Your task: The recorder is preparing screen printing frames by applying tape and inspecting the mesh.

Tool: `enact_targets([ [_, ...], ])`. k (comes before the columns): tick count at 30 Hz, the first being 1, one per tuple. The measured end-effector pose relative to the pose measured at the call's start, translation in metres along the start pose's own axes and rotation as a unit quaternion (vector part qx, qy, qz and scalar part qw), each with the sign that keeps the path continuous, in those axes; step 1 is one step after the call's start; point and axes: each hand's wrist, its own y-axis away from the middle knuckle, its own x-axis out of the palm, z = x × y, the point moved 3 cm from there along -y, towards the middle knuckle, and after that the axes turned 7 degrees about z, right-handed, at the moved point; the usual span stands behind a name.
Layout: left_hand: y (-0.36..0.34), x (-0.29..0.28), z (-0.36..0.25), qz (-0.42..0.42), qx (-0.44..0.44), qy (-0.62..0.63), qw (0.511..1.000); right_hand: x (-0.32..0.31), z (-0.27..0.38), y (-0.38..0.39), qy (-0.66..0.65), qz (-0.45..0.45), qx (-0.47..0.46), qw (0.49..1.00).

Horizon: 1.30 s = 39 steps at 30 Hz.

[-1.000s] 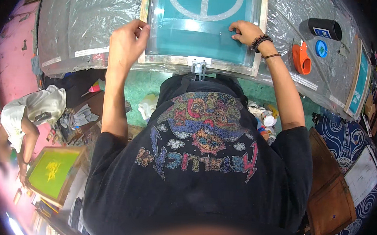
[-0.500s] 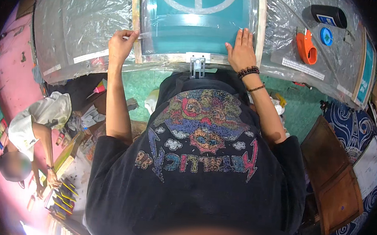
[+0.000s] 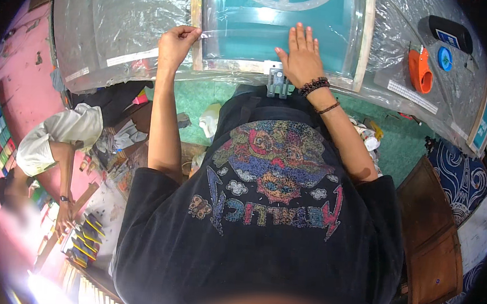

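A silk-screen frame (image 3: 366,45) with pale wooden sides and teal mesh (image 3: 241,16) lies at the top centre, bearing part of a light circular design. Across the lower mesh runs a strip of clear tape (image 3: 246,37). My left hand (image 3: 175,44) is closed in a pinch on the tape's left end, beside the frame's left side. My right hand (image 3: 304,57) lies with fingers stretched out on the strip, right of the middle. A metal hinge clamp (image 3: 278,82) grips the frame's near edge, just left of my right wrist.
Plastic sheeting (image 3: 123,19) covers the table. To the right are an orange tape dispenser (image 3: 420,71), a blue round object (image 3: 445,59) and a black cylinder (image 3: 449,33). Another teal screen (image 3: 484,121) stands at the right edge. At lower left, a person (image 3: 57,144) bends over yellow-edged tools (image 3: 87,237).
My right hand has slid left along the tape, from near the frame's right side toward the middle. My left hand keeps its pinch. The whole view has shifted somewhat.
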Motion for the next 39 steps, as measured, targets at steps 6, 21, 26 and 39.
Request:
enact_targets([
  [6, 0.0, -0.002, -0.003, -0.004, 0.002, -0.016, 1.0, 0.008, 0.05, -0.023, -0.022, 0.051, -0.026, 0.998],
  [21, -0.003, 0.006, -0.015, -0.065, 0.062, -0.111, 0.99, 0.051, 0.151, -0.053, -0.016, -0.035, 0.047, 0.998],
  [26, -0.001, 0.005, -0.027, -0.042, 0.052, -0.128, 0.989, 0.054, 0.164, -0.059, -0.013, -0.039, 0.058, 0.997],
  [39, -0.001, 0.005, -0.03, -0.042, 0.12, -0.195, 0.973, 0.058, 0.167, -0.062, -0.048, -0.033, 0.059, 0.997],
])
